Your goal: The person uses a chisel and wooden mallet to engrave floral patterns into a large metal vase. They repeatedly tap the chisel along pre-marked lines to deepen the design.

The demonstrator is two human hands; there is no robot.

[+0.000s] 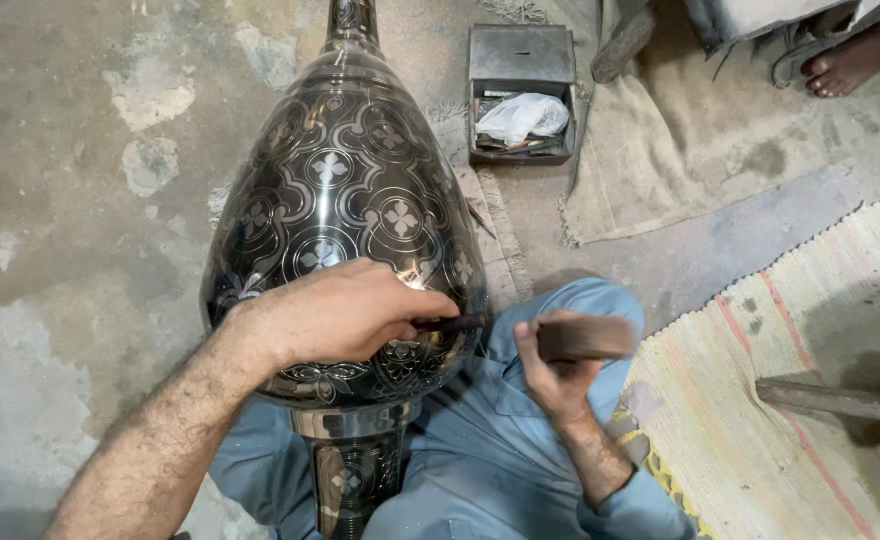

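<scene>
We see a large dark metal vase (345,200), teardrop-shaped and engraved with silver floral medallions, lying across the lap over blue trousers (480,470), its narrow neck pointing away from us toward the concrete floor (60,200). The left hand (335,312) rests on the lower belly of the vase, fingers curled shut around a thin dark chisel (450,323) whose tip sits against the engraved surface near the right edge. The right hand (555,375) hangs just beside the vase, closed around a wooden block (585,338) (it looks blurred) held close to the chisel's free end.

Around us, a striped woven mat (760,420) covers the floor on the right, with a flat wooden stick (825,400) lying on it. A tan cloth (660,160) spreads further off, and another person's bare foot (855,60) shows at the top right corner. Beyond the vase, an open metal box (520,95) sits on the floor, holding a crumpled white bag (525,115) and small tools too small to tell apart.
</scene>
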